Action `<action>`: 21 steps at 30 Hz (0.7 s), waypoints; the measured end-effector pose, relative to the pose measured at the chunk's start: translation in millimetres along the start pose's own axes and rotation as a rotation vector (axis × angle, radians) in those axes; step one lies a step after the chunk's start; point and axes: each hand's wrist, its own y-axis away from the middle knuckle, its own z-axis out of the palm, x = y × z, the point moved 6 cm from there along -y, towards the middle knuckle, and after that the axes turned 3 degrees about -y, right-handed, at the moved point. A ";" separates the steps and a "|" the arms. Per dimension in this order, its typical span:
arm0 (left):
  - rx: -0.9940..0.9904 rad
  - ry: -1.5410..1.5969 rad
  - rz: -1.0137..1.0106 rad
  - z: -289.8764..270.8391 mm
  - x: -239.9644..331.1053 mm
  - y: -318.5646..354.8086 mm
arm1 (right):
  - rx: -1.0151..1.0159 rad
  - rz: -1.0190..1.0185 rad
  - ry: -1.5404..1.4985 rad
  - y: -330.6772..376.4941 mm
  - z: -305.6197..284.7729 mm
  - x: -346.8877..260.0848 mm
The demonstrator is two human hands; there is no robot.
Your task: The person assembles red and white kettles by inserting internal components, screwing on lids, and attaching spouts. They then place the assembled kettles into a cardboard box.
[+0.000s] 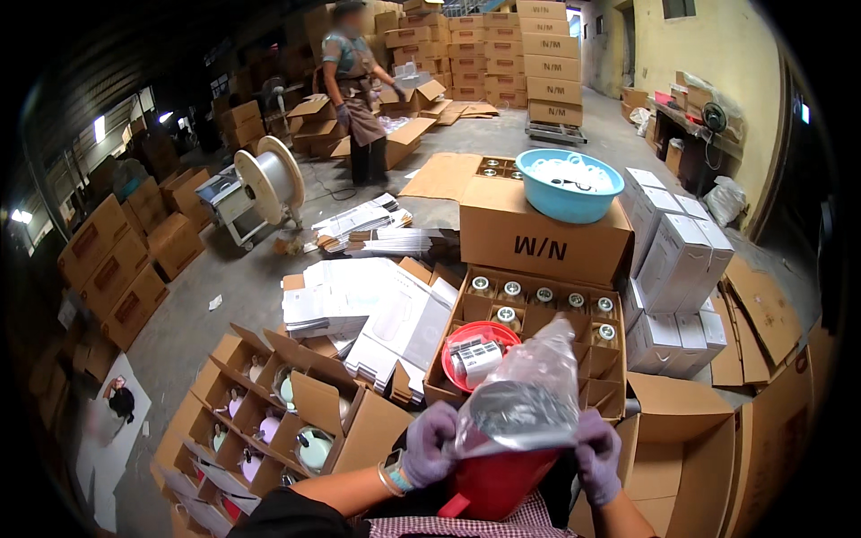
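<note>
My left hand (431,445) and my right hand (596,457), both in pale purple gloves, grip opposite sides of a clear plastic bag (547,359). The bag's edge is stretched over one end of a red vessel (502,489) with a side handle, close to my lap. A grey round surface (520,409) shows through the plastic; I cannot tell whether it belongs to the vessel. Just beyond the bag, a red basin (455,369) with labelled pieces rests on a divided carton (430,386) holding several metal-topped vessels (543,296).
At left, another divided carton (211,381) holds pastel vessels. Flat white cartons (395,332) lie ahead. A blue basin (569,202) of white rings sits on a box. White boxes (677,255) and an open carton (682,457) stand right. A co-worker (354,90) stands by far cartons.
</note>
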 end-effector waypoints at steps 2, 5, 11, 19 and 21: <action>-0.171 -0.118 0.299 -4.1 36.1 10.4 | -0.160 -0.219 0.277 23.5 2.6 -23.6; -0.446 -0.180 0.394 -8.2 43.2 49.1 | -0.590 -0.136 0.615 76.8 6.8 -6.9; -0.710 -0.188 0.079 -17.8 16.0 141.1 | -0.774 -0.384 0.995 141.5 47.0 22.8; -0.151 -0.012 -0.158 11.4 66.4 73.6 | 0.039 0.388 0.005 50.6 76.8 -0.5; 0.037 0.166 -0.336 -33.1 70.6 61.6 | -0.031 0.209 0.055 35.1 119.6 -35.6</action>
